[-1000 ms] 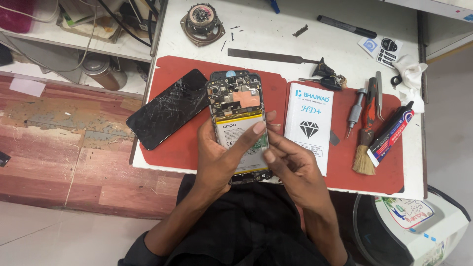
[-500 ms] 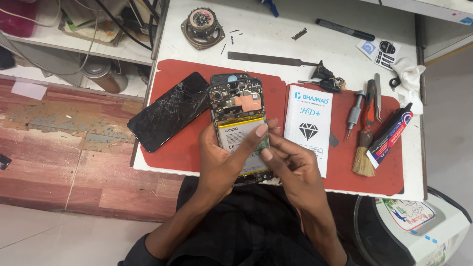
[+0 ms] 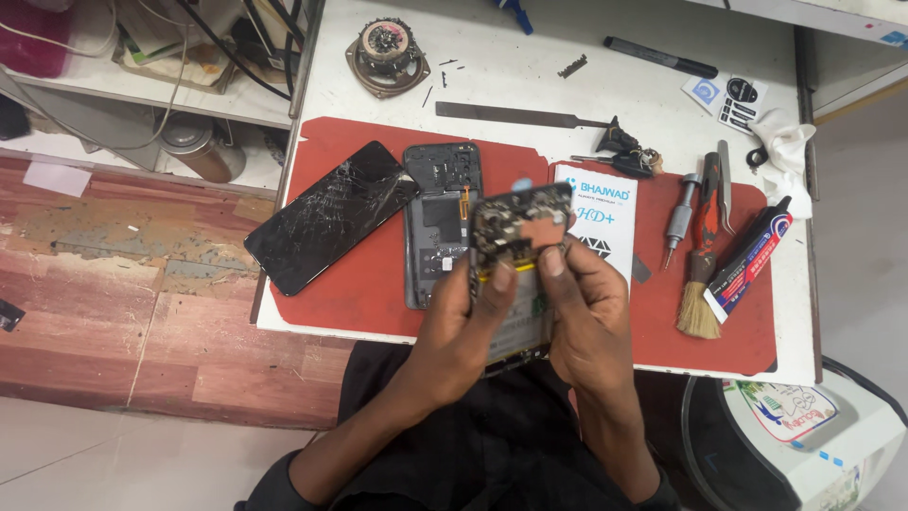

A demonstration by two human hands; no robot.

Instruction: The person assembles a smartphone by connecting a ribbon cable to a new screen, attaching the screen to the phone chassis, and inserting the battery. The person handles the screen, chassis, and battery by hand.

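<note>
I hold the opened phone body (image 3: 518, 248) in both hands, lifted off the red mat (image 3: 359, 284) near the middle of the frame, its exposed circuit board tilted up toward me. My left hand (image 3: 463, 326) has a clenched grip along the phone's left edge, thumb pressed on the yellowish battery area. My right hand (image 3: 588, 317) grasps the right edge, thumb lying beside the left thumb.

On the mat just left of my hands lies a dark back cover (image 3: 437, 222), inner side up. Further left rests a cracked black screen (image 3: 331, 216), slanted, its lower corner past the bench's edge. Behind my right hand, partly hidden, lies a white printed packet (image 3: 605, 203). To the right on the mat are a screwdriver (image 3: 679, 220), a brush (image 3: 701, 284) and a glue tube (image 3: 752, 257).
</note>
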